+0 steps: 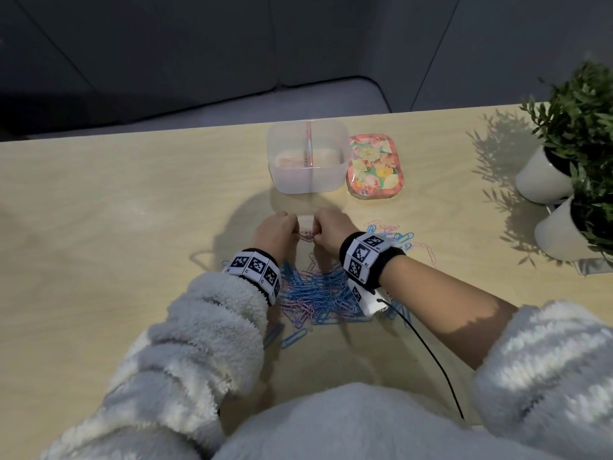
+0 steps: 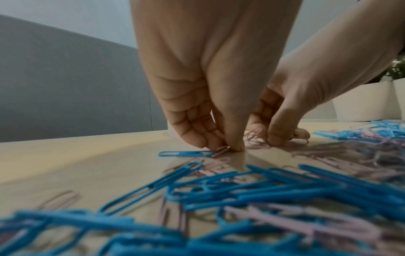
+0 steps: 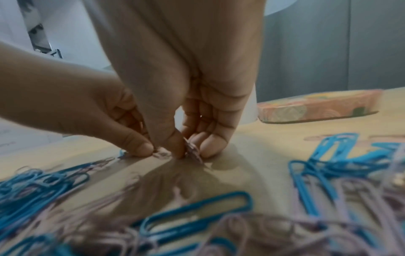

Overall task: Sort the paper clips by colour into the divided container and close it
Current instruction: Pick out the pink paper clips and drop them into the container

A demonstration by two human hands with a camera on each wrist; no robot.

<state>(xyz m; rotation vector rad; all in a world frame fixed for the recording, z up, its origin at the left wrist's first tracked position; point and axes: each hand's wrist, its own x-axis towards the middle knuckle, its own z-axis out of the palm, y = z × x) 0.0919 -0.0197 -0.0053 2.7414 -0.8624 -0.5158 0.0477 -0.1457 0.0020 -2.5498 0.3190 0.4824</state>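
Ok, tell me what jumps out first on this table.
A tangle of blue and pink paper clips sprawls at the near edge of the table. Just beyond it, the left hand and right hand pinch pink clips together. Farther back stands the divided container, its floral lid lying to its right.

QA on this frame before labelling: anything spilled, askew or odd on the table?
Nothing damaged. Blue and pink clips lie in a loose mixed heap on the table, as expected mid-sort. The container stands upright, its floral lid off beside it. Left hand and right hand pinch pink clips.
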